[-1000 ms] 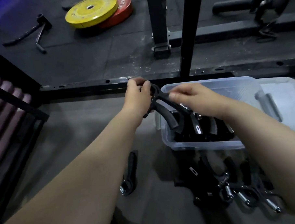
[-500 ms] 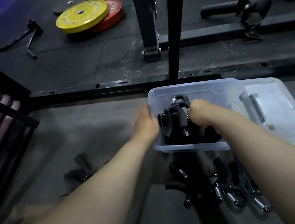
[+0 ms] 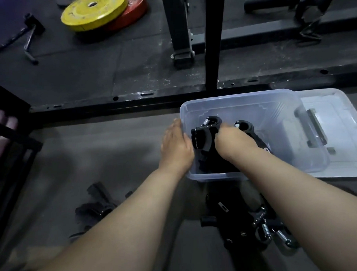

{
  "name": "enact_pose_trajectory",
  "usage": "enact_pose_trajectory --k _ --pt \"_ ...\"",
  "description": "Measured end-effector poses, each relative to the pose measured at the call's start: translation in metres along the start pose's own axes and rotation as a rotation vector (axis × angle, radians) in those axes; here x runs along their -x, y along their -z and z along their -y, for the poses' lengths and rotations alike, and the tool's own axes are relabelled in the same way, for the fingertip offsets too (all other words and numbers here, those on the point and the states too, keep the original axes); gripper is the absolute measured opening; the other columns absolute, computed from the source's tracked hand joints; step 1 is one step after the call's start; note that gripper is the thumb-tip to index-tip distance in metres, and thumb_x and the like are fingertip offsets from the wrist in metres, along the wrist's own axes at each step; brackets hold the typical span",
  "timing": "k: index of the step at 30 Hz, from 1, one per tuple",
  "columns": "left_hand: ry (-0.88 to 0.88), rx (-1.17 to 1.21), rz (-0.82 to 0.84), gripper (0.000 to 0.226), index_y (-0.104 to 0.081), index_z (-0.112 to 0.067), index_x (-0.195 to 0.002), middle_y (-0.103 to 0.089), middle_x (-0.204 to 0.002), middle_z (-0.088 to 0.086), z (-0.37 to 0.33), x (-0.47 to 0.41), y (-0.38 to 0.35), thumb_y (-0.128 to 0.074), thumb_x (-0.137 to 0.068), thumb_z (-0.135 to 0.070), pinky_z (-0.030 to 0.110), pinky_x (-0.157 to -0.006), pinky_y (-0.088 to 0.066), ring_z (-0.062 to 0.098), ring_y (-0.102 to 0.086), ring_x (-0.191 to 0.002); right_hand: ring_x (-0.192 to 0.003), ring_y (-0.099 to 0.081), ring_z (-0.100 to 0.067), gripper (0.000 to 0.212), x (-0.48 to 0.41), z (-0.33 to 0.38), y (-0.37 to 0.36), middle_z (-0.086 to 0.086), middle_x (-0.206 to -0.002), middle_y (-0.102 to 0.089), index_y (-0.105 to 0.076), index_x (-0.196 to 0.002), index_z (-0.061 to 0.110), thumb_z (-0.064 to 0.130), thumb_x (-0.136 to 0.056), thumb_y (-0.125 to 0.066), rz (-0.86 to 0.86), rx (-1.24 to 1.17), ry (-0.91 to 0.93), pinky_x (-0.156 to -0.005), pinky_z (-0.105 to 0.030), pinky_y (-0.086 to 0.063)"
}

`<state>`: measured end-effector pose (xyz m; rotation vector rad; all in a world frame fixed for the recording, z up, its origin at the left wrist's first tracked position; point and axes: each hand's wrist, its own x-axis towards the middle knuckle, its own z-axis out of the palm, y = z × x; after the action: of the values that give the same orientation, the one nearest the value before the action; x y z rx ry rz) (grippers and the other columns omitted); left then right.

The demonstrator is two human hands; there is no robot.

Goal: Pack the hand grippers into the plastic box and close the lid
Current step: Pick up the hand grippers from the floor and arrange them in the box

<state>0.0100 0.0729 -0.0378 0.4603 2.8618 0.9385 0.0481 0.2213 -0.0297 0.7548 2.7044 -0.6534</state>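
A dark gym floor (image 3: 76,152) runs back to a steel rack frame (image 3: 179,28), with a yellow plate (image 3: 93,12) lying on a red plate (image 3: 136,13) at its far left. Nearer, left of the arms, a loose gripper (image 3: 98,202) lies blurred on the floor. The left hand (image 3: 177,147) rests against the outside of the plastic box (image 3: 243,97) at its left wall, fingers extended. Inside the box, by that wall, the right hand (image 3: 229,139) curls down over a black hand gripper (image 3: 204,136), spring end pointing away. A second gripper (image 3: 243,126) sits just right of it. The lid (image 3: 337,128) lies on the floor against the box's right side. A pile of grippers (image 3: 259,226) lies on the floor before the box's near wall.
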Motion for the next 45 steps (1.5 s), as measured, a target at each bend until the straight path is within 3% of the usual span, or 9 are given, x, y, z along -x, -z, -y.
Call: enact_pose_trajectory --k 6,23,27,29,31,35,40,45 --pt "0.030 0.020 0.011 0.053 -0.027 -0.007 -0.151 -0.033 -0.156 0.009 -0.002 0.001 -0.001 -0.037 -0.100 -0.018 0.034 -0.119 -0.020 0.023 -0.028 -0.143 -0.118 -0.050 -0.041 0.038 0.006 -0.002 0.005 -0.023 -0.128 -0.049 -0.045 -0.127 0.002 0.011 -0.090 -0.043 0.022 0.072 0.028 -0.091 -0.042 -0.044" --pt "0.036 0.030 0.009 0.053 -0.028 -0.009 -0.151 -0.032 -0.156 0.008 -0.001 0.000 -0.002 -0.037 -0.100 -0.019 0.034 -0.118 -0.020 0.022 -0.028 -0.143 -0.118 -0.049 -0.042 0.044 0.008 -0.005 0.001 -0.023 -0.131 -0.045 -0.042 -0.128 -0.001 0.022 -0.091 -0.048 0.045 0.063 0.048 -0.094 -0.043 -0.043" --pt "0.038 0.060 0.033 0.053 -0.025 -0.012 -0.153 -0.029 -0.158 0.005 0.002 0.002 0.000 -0.035 -0.101 -0.021 0.033 -0.119 -0.017 0.019 -0.024 -0.146 -0.119 -0.045 -0.039 0.047 0.012 0.003 0.006 -0.021 -0.129 -0.047 -0.046 -0.128 0.002 0.035 -0.095 -0.044 -0.103 0.240 0.076 -0.092 -0.045 -0.042" --pt "0.027 0.093 0.026 0.052 -0.026 -0.012 -0.152 -0.030 -0.158 0.005 0.004 0.005 0.004 -0.035 -0.101 -0.021 0.034 -0.120 -0.019 0.019 -0.025 -0.145 -0.116 -0.048 -0.039 0.043 0.011 0.011 0.003 -0.020 -0.126 -0.050 -0.049 -0.125 0.003 0.033 -0.096 -0.042 -0.176 0.164 0.176 -0.092 -0.045 -0.042" --pt "0.041 0.120 0.007 0.051 -0.027 -0.012 -0.152 -0.032 -0.157 0.006 0.008 0.010 0.008 -0.034 -0.102 -0.022 0.036 -0.119 -0.021 0.019 -0.027 -0.144 -0.119 -0.047 -0.038 0.041 0.013 0.024 -0.001 -0.020 -0.130 -0.050 -0.047 -0.129 0.004 0.031 -0.099 -0.040 -0.119 -0.074 0.242 -0.097 -0.045 -0.039" --pt "0.191 0.135 -0.034 0.048 -0.032 -0.012 -0.149 -0.039 -0.151 0.010 0.035 0.017 0.021 -0.033 -0.103 -0.022 0.039 -0.116 -0.026 0.025 -0.033 -0.140 -0.134 -0.040 -0.031 0.054 0.015 0.048 -0.014 -0.014 -0.145 -0.043 -0.032 -0.146 0.013 0.042 -0.100 -0.034 -0.037 -0.357 0.331 -0.109 -0.045 -0.035" --pt "0.564 0.037 -0.050 0.051 -0.038 -0.013 -0.146 -0.042 -0.149 0.009 0.100 0.032 0.039 -0.041 -0.095 -0.018 0.035 -0.112 -0.028 0.028 -0.037 -0.137 -0.150 -0.009 -0.023 0.065 0.009 0.066 -0.038 -0.015 -0.162 -0.011 -0.007 -0.155 0.005 0.033 -0.103 -0.035 0.009 -0.263 0.442 -0.119 -0.032 -0.010" --pt "0.934 -0.095 -0.034 0.050 -0.047 -0.014 -0.135 -0.045 -0.144 0.009 0.168 0.063 0.060 -0.052 -0.086 -0.023 0.040 -0.110 -0.033 0.031 -0.040 -0.134 -0.151 0.002 -0.019 0.069 0.005 0.074 -0.045 -0.011 -0.163 0.003 0.003 -0.155 0.008 0.023 -0.101 -0.038 0.008 -0.298 0.384 -0.117 -0.029 -0.004"
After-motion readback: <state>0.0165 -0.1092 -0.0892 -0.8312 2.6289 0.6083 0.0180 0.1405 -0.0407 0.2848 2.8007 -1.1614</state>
